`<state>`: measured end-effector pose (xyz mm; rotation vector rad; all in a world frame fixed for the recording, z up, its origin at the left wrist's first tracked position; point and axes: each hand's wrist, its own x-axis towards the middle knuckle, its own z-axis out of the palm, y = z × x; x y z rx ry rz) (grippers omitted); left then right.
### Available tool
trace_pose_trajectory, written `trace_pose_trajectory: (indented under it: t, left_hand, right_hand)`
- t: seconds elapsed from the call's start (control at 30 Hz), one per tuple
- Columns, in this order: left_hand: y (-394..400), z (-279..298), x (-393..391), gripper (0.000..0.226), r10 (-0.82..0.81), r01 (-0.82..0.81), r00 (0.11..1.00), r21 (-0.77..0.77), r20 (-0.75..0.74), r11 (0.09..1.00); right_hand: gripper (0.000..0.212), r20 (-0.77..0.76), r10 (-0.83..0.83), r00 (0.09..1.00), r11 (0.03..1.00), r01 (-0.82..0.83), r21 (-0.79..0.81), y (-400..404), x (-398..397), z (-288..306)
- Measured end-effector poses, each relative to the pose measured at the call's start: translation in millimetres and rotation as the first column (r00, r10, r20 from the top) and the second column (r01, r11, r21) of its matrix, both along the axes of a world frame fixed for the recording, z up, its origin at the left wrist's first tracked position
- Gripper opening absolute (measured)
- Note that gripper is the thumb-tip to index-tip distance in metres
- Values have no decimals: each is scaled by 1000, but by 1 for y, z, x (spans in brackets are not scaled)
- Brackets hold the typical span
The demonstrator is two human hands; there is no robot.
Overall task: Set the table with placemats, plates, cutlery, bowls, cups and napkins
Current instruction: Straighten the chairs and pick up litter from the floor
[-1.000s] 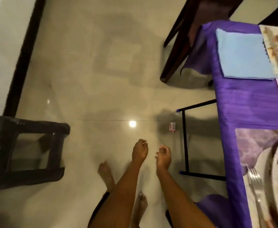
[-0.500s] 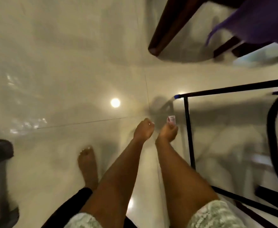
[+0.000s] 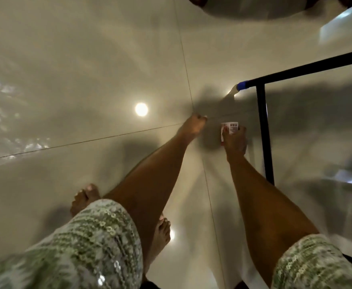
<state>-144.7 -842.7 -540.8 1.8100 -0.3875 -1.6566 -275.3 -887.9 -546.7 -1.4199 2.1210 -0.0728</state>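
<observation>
I am looking straight down at a glossy beige tile floor (image 3: 87,80). A small red and white packet with a barcode (image 3: 231,127) lies on or just above the floor beside a black frame leg. My right hand (image 3: 235,142) reaches down to it, with thumb and fingers closed around its lower part. My left hand (image 3: 192,127) hangs just to the left, fingers curled in, holding nothing. No placemat, plate, cutlery, bowl, cup or napkin is in view.
A black metal table frame (image 3: 263,132) with a blue-capped crossbar (image 3: 242,84) stands right of my right hand. My bare feet (image 3: 85,198) are on the tiles at lower left. A dark chair leg (image 3: 194,0) shows at the top edge. A lamp reflection (image 3: 141,109) glares on the floor.
I have bent lower and the purple-covered table has left the view. My right hand has reached the small packet and closed on it; my left hand stays beside it.
</observation>
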Motion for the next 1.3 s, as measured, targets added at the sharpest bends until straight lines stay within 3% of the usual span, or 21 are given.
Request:
trace_pose_trajectory:
  t: [0.13,0.23,0.33,0.4,0.53,0.63,0.7,0.8,0.9,1.0,1.2,1.3]
  left_hand:
    - [53,46,26,47,87,-80,994,115,-60,990]
    - [103,114,51,42,249,-241,969,226,-5,944]
    - [151,194,71,37,258,-264,964,272,59,925]
    - [185,243,81,38,185,-187,982,272,33,944]
    - [254,256,98,45,446,-427,895,316,15,847]
    - [280,376,111,12,582,-561,812,237,-28,793]
    - [308,457,109,12,625,-617,780,128,-34,777]
    - [374,509,95,10,691,-690,719,41,-76,722]
    - [450,553,58,14,776,-780,621,12,-107,626]
    - [523,577,21,10,893,-896,440,11,-97,443]
    - [692,594,-57,14,993,-999,-32,30,-111,-29]
    - [797,589,-85,37,984,-989,-148,21,-103,-146]
  right_hand:
    - [48,203,-235,950,972,231,44,62,34,65]
    - [45,317,-360,877,932,324,163,120,70,144]
    - [45,373,-437,819,897,362,254,172,102,225]
    - [44,410,-442,798,889,329,320,201,122,278]
    - [34,526,-356,773,917,180,355,246,146,366]
    - [31,586,-223,779,947,32,319,279,149,418]
    - [36,625,-132,769,953,-74,292,303,144,452]
    - [35,651,-17,759,946,-199,257,347,131,498]
    - [31,675,86,733,910,-334,246,403,114,544]
    - [21,699,211,683,833,-500,237,464,106,568]
    - [12,731,433,527,529,-805,267,633,83,578]
    - [11,780,435,450,375,-878,297,734,63,566]
